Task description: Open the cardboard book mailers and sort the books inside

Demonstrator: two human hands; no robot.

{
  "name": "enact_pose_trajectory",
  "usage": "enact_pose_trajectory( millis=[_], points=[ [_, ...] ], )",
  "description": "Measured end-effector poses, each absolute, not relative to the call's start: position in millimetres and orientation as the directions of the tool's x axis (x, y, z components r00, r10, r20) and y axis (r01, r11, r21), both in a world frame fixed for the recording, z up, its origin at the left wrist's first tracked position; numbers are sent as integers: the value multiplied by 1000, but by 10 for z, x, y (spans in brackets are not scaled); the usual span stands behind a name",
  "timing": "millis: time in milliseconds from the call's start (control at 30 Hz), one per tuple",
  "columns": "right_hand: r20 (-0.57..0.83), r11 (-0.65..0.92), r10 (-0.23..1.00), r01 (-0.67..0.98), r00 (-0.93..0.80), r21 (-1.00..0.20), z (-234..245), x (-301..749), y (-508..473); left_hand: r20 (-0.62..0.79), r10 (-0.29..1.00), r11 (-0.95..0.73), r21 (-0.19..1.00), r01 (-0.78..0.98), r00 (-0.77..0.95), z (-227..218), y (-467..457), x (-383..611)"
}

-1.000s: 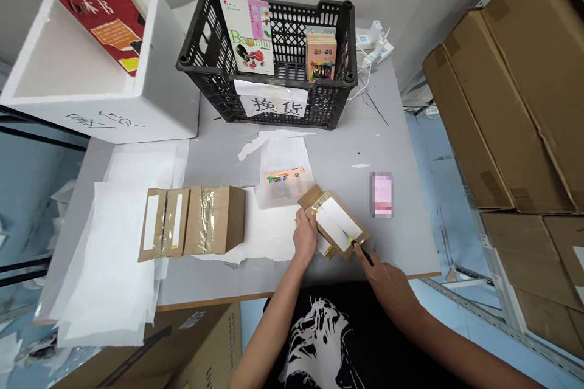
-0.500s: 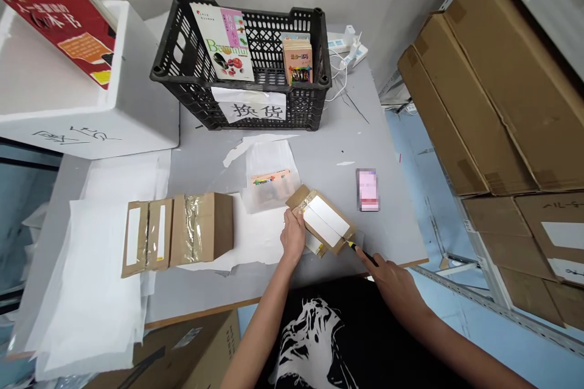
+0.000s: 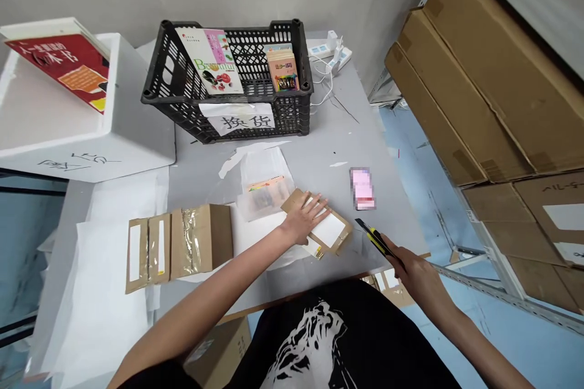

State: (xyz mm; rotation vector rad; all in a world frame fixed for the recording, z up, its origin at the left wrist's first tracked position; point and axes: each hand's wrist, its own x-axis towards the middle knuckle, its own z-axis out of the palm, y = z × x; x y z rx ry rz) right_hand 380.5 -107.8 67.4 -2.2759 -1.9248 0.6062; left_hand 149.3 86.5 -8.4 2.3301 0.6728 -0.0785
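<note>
A small flat cardboard parcel (image 3: 333, 234) with a white label lies near the table's front edge. My left hand (image 3: 306, 217) rests flat on top of it, fingers spread. My right hand (image 3: 417, 270) is closed round a yellow and black utility knife (image 3: 376, 239), held just right of the parcel and clear of it, its tip pointing towards the parcel. A clear bag with a small colourful book (image 3: 263, 188) lies just behind the parcel.
Two taped brown boxes (image 3: 180, 246) lie on white sheets to the left. A black crate (image 3: 228, 82) with books stands at the back, with a white foam box (image 3: 86, 127) to its left. A pink phone (image 3: 362, 188) lies right. Large cartons (image 3: 493, 85) fill shelves on the right.
My right hand has pulled the knife back off the parcel to the right. My left hand has shifted from gripping the parcel's left edge to lying flat on top. The view has tilted.
</note>
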Motion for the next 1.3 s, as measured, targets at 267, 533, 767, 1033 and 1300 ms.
enact_pose_trajectory(
  millis=[267,533,767,1033,1300],
  points=[
    [-239,-283,954,814,182,-508,678,3784,-783,-215,514,-662,517,543,831,-199,1059,1398],
    [-120,-64,993,908,16,-413,848,3508,-211,-86,827,-445,503,741,555,-482,820,1016],
    [-144,23,988,967,-61,-254,774,3374,77,-76,877,-371,521,769,474,-571,731,1029],
    [-278,-121,960,871,-19,-477,823,3400,131,-54,892,-353,537,766,448,-598,668,1028],
    [-364,-189,930,780,-53,-596,826,3394,170,-24,900,-355,542,762,436,-633,612,997]
  ],
)
